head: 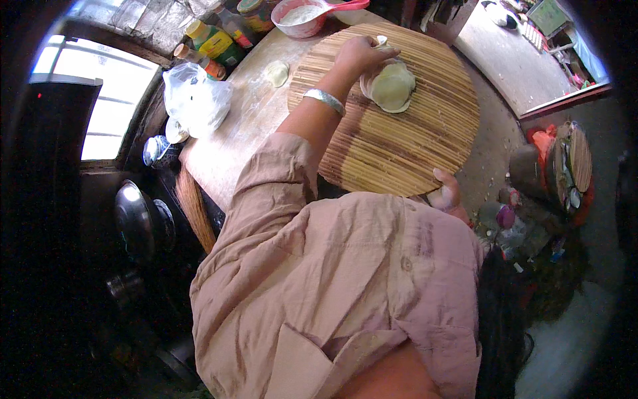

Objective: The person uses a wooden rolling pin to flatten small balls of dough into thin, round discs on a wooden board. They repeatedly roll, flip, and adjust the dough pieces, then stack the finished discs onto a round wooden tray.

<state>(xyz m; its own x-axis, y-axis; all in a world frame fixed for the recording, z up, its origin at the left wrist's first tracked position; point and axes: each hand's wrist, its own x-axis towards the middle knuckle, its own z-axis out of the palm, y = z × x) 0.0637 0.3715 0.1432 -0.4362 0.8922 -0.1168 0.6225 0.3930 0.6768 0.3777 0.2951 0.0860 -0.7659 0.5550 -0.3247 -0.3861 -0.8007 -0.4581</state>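
Note:
A round board of bound plant stalks (pixel 398 154) lies before me, partly over the wooden worktop (pixel 249 109). My right hand (pixel 446 194) grips its near right edge, thumb on top and the other fingers mostly hidden below. Near the board's far side, my left hand (pixel 366 55), with a silver bracelet at the wrist, holds thin dough rounds (pixel 382 42) between its fingers. Just beside that hand, a few overlapping dough rounds (pixel 391 90) rest on the stalks. One separate dough round (pixel 277 73) lies on the floury worktop.
A pink bowl (pixel 298 25) of white powder with a pink-handled utensil stands at the back. Several jars and bottles (pixel 214 42) line the worktop's left edge, near a white plastic bag (pixel 194 99). A straw broom (pixel 194 214) leans below. A bucket (pixel 531 164) stands right.

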